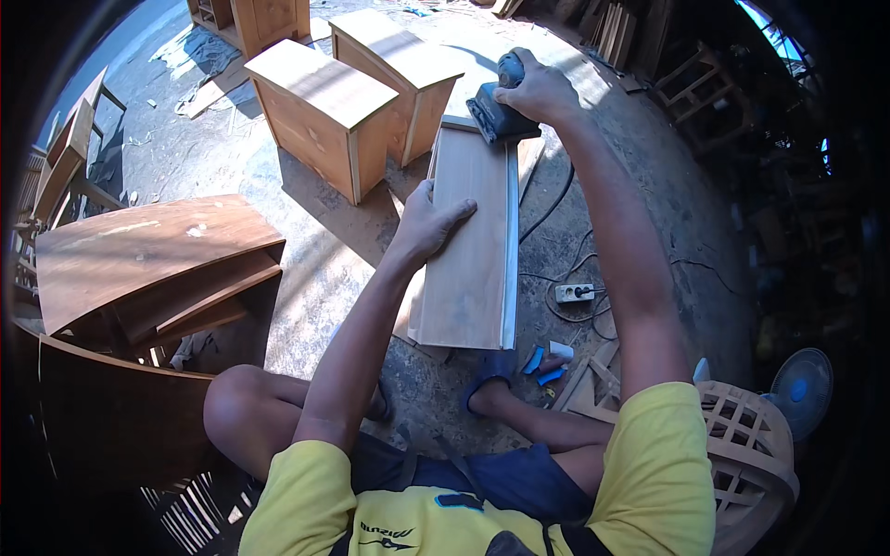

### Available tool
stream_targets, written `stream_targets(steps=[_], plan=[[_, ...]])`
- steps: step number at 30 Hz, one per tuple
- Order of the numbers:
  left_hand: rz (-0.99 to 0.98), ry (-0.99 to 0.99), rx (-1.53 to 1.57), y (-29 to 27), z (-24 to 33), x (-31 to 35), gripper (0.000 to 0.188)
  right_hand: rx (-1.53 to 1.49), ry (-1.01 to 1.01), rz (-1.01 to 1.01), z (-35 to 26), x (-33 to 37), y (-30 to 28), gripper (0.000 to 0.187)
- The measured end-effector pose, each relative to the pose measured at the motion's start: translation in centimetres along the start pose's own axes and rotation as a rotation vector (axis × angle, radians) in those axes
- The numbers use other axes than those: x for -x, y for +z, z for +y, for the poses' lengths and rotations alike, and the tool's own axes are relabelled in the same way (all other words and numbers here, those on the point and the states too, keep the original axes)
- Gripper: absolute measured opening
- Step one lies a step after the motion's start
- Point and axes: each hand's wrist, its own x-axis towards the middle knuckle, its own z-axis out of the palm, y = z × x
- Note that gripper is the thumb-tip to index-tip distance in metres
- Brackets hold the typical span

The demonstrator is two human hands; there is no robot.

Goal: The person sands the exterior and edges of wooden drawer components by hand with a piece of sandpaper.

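Note:
A long, pale wooden panel [466,269] with raised edges lies in front of me, stretching away from my legs. My left hand [430,222] grips its left edge, thumb flat on the face and fingers partly hidden over the side. At the far right corner my right hand [542,91] is closed around the top of a dark electric sander [496,116]. The sander sits at the panel's far end; whether its pad touches the wood I cannot tell. A black cord [556,202] runs down from it along the panel's right side.
Two wooden cabinets [320,88] stand beyond the panel. A brown wooden furniture piece [153,250] is at left. On the floor at right lie a white power strip [575,293], tangled cords and blue-backed scraps [549,375]. A wooden lattice piece [732,417] and a fan [802,389] stand lower right.

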Motion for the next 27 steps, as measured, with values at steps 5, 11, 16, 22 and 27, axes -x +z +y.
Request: stream_targets(steps=[5, 11, 16, 22, 27], plan=[[-0.005, 0.007, 0.03, 0.9, -0.1, -0.5, 0.061, 0.172, 0.162, 0.078, 8.2, 5.0, -1.7, 0.093], [-0.065, 0.004, 0.284, 0.1, -1.6, -0.8, 0.05, 0.117, 0.327, -0.005, 14.9, 20.7, -2.3, 0.081], [-0.175, -0.042, 0.364, 0.4, -0.8, -0.5, 0.054, -0.007, 0.448, 0.044, 17.5, 34.1, -0.8, 0.071], [-0.186, -0.004, 0.352, 1.1, -0.8, -0.6, 0.047, -0.079, 0.581, 0.096, 19.3, 45.7, 3.4, 0.072], [-0.161, -0.023, 0.27, -0.1, -1.5, -1.4, 0.049, -0.112, 0.658, 0.082, 17.9, 51.2, 7.2, 0.074]])
